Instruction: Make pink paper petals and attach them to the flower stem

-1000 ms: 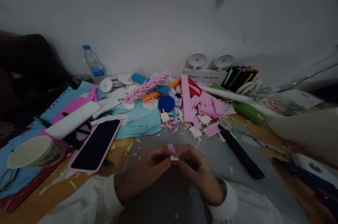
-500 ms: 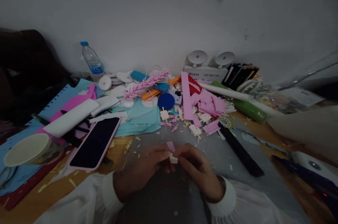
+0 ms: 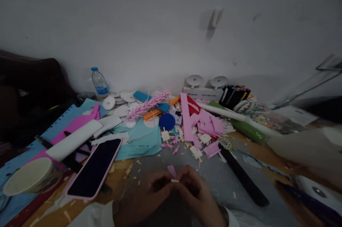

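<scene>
My left hand (image 3: 149,193) and my right hand (image 3: 197,193) meet over the grey mat (image 3: 227,198), fingertips together. Pinched between them is a small white piece (image 3: 174,181), apparently paper; most of it is hidden by the thumbs. Just beyond the fingers a pink paper scrap (image 3: 171,170) shows; whether it is held or lies on the mat I cannot tell. Farther back lie small white cut-outs (image 3: 196,152) with yellowish tabs and pink paper pieces (image 3: 211,123). A black-handled cutter (image 3: 243,173) rests to the right of my right hand.
To the left are a phone (image 3: 94,168), a paper cup (image 3: 32,177) and a white roll (image 3: 74,139). Teal sheets (image 3: 144,138), a blue disc (image 3: 167,122) and a pink braid (image 3: 149,105) lie at the back. A water bottle (image 3: 99,82) and pens (image 3: 235,97) stand near the wall.
The view has tilted up, so everything sits lower in the picture. My hands have closed in around the white piece, and less of it shows now.
</scene>
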The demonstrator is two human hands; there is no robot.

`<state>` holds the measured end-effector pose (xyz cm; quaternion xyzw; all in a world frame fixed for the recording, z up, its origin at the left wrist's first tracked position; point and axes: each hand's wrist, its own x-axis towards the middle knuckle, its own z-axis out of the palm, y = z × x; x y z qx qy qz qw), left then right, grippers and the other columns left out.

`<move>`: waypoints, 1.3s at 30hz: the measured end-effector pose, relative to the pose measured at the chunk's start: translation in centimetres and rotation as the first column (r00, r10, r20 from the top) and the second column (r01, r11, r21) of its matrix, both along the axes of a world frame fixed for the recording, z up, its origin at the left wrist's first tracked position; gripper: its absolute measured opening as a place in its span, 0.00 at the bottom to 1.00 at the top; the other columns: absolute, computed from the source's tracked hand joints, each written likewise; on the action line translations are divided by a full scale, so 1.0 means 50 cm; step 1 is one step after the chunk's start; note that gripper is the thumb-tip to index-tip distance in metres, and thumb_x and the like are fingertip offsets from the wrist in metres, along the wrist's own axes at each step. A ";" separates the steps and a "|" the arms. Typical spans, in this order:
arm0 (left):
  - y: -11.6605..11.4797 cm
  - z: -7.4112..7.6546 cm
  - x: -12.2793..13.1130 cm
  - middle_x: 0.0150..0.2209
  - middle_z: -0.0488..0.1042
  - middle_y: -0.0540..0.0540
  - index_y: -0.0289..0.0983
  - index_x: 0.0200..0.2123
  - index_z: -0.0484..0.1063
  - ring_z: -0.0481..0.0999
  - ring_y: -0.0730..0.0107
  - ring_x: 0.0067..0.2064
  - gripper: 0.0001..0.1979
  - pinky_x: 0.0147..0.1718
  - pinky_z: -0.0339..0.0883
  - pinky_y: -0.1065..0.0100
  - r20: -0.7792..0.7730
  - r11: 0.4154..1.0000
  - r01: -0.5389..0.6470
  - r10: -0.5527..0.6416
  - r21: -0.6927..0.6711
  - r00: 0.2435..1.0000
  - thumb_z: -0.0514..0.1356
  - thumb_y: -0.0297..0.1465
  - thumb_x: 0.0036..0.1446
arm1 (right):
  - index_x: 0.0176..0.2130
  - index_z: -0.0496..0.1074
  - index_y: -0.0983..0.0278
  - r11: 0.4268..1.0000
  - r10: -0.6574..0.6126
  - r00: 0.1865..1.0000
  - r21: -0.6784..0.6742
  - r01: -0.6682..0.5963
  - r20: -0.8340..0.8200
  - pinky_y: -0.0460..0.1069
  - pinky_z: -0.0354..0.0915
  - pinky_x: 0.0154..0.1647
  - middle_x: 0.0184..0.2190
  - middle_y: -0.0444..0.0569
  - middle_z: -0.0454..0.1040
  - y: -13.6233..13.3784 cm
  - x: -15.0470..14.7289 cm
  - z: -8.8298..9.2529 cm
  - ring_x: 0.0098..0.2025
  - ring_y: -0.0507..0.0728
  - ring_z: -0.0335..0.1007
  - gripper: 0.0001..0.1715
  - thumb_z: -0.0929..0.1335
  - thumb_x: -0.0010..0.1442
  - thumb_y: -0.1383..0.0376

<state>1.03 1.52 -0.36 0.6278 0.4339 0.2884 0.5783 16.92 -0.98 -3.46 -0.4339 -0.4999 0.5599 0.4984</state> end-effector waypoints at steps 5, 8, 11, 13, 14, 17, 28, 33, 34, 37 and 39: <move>-0.002 0.000 -0.003 0.36 0.77 0.48 0.40 0.35 0.75 0.74 0.64 0.40 0.10 0.40 0.67 0.66 -0.048 0.999 0.037 -0.038 -0.022 0.998 0.57 0.37 0.57 | 0.32 0.65 0.62 1.000 0.013 1.000 -0.028 -0.014 -0.027 0.42 0.46 0.17 0.19 0.37 0.59 -0.002 -0.004 -0.020 0.18 0.47 0.49 0.20 0.68 0.58 0.49; -0.001 0.002 -0.003 0.32 0.74 0.48 0.38 0.33 0.74 0.72 0.66 0.35 0.11 0.35 0.66 0.67 -0.017 0.995 0.018 -0.020 -0.099 1.000 0.58 0.39 0.55 | 0.32 0.66 0.62 1.000 0.023 0.998 -0.018 -0.024 -0.053 0.43 0.50 0.20 0.20 0.39 0.61 -0.003 -0.006 -0.020 0.20 0.48 0.54 0.19 0.69 0.57 0.49; 0.000 0.000 -0.003 0.28 0.70 0.50 0.37 0.32 0.73 0.70 0.69 0.32 0.11 0.33 0.64 0.69 0.056 0.989 0.020 -0.012 -0.145 0.998 0.60 0.40 0.53 | 0.32 0.66 0.62 0.999 0.039 0.998 -0.005 -0.040 -0.049 0.43 0.50 0.20 0.21 0.40 0.64 -0.003 -0.005 -0.012 0.21 0.49 0.54 0.19 0.68 0.58 0.49; 0.001 -0.002 -0.003 0.27 0.68 0.51 0.37 0.31 0.72 0.68 0.70 0.30 0.12 0.32 0.64 0.69 0.078 0.992 0.033 -0.024 -0.124 0.997 0.60 0.41 0.53 | 0.31 0.66 0.62 0.999 0.050 0.999 -0.004 -0.050 -0.016 0.43 0.48 0.18 0.21 0.41 0.65 -0.002 -0.002 -0.002 0.20 0.48 0.54 0.19 0.68 0.58 0.50; 0.001 -0.003 -0.003 0.27 0.68 0.51 0.37 0.30 0.71 0.68 0.71 0.30 0.13 0.32 0.64 0.70 0.068 0.993 0.041 -0.034 -0.106 0.997 0.59 0.41 0.54 | 0.31 0.66 0.62 0.999 0.052 0.999 0.006 -0.052 0.003 0.43 0.48 0.18 0.22 0.42 0.65 -0.001 0.000 0.004 0.20 0.48 0.54 0.19 0.68 0.59 0.50; 0.001 0.000 0.000 0.28 0.70 0.51 0.37 0.30 0.72 0.69 0.71 0.31 0.13 0.32 0.65 0.71 -0.005 0.997 0.046 -0.046 -0.063 0.999 0.58 0.41 0.57 | 0.30 0.66 0.62 0.997 0.064 0.998 0.037 -0.064 0.012 0.43 0.47 0.16 0.20 0.40 0.62 -0.002 0.006 0.018 0.18 0.47 0.51 0.19 0.68 0.59 0.50; -0.002 0.002 -0.008 0.40 0.79 0.44 0.39 0.39 0.76 0.77 0.61 0.42 0.10 0.43 0.70 0.64 -0.228 0.988 -0.008 0.044 0.157 0.973 0.58 0.35 0.57 | 0.38 0.63 0.62 0.994 0.086 0.995 -0.059 -0.089 -0.045 0.42 0.47 0.17 0.20 0.37 0.60 -0.007 0.000 0.006 0.19 0.47 0.51 0.19 0.66 0.61 0.50; 0.001 0.010 -0.002 0.39 0.80 0.47 0.41 0.39 0.77 0.77 0.64 0.40 0.09 0.40 0.71 0.68 -0.193 0.972 0.024 0.022 0.232 0.981 0.58 0.34 0.58 | 0.34 0.64 0.62 0.998 0.057 0.998 -0.038 -0.059 -0.038 0.42 0.48 0.18 0.20 0.37 0.60 -0.002 0.003 0.006 0.19 0.46 0.52 0.18 0.67 0.60 0.51; 0.002 0.012 -0.002 0.39 0.80 0.48 0.42 0.39 0.77 0.77 0.64 0.40 0.09 0.40 0.71 0.68 -0.189 0.968 0.030 0.019 0.250 0.982 0.58 0.34 0.58 | 0.34 0.64 0.62 0.998 0.051 0.998 -0.036 -0.053 -0.045 0.42 0.49 0.18 0.20 0.37 0.60 -0.002 0.004 0.006 0.19 0.47 0.52 0.18 0.67 0.60 0.51; 0.003 0.011 -0.005 0.39 0.80 0.48 0.42 0.38 0.77 0.77 0.64 0.41 0.09 0.40 0.70 0.69 -0.210 0.954 0.043 0.021 0.297 0.977 0.57 0.34 0.59 | 0.33 0.65 0.63 0.999 0.035 0.998 -0.030 -0.037 -0.053 0.43 0.51 0.20 0.21 0.39 0.62 0.000 0.002 0.010 0.20 0.48 0.55 0.18 0.68 0.59 0.50; 0.003 0.007 -0.007 0.39 0.80 0.48 0.42 0.38 0.77 0.77 0.64 0.41 0.08 0.41 0.70 0.67 -0.234 0.944 0.030 0.051 0.328 0.971 0.57 0.34 0.59 | 0.33 0.67 0.62 1.000 0.014 0.999 -0.018 -0.015 -0.047 0.44 0.54 0.22 0.22 0.40 0.65 0.001 -0.002 0.014 0.22 0.49 0.58 0.19 0.69 0.57 0.50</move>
